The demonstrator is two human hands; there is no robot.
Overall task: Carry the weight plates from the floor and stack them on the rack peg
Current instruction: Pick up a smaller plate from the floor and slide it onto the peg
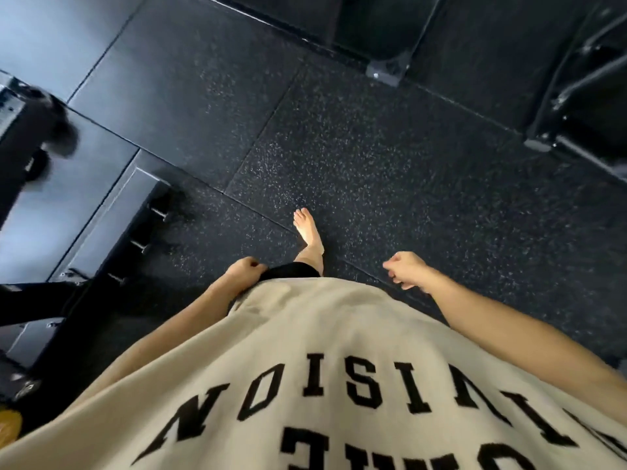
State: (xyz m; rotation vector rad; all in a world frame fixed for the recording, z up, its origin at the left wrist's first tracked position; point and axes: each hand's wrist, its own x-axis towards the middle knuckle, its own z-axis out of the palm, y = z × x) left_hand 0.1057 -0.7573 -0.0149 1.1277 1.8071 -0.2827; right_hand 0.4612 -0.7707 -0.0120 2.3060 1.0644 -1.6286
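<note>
Downward from the head camera, the person's own body fills the lower half of the view: a loose beige T-shirt with large black block letters (339, 385) printed across the front, and under its hem a strip of black shorts (291, 270).

Both arms hang at the sides. The left hand (245, 270) sits just beside the hem of the shirt, at the edge of the shorts, its fingers curled loosely inward and holding nothing. The right hand (405, 270) is out a little from the body, over the floor, its fingers also loosely curled and holding nothing.

One bare foot (308, 232) is planted ahead of the body on the black rubber floor tiles flecked with pale specks (390, 164); its toes point away from the person. Seams between the tiles run diagonally across the view.

On the left side stands a dark metal rack base with short steel pegs (149, 228) sticking out towards the speckled floor; the pegs in view are bare. Further left, at the edge, a blurred dark shape (44, 140) cannot be identified. At the lower left corner a small orange-brown object (10, 425) shows only in part.

Along the top, a black metal frame leg with a bolted foot plate (386, 70) meets the floor, and at the upper right another black metal frame (583, 106) stands on the tiles.

No weight plates can be made out anywhere, neither on the floor nor in either hand.
</note>
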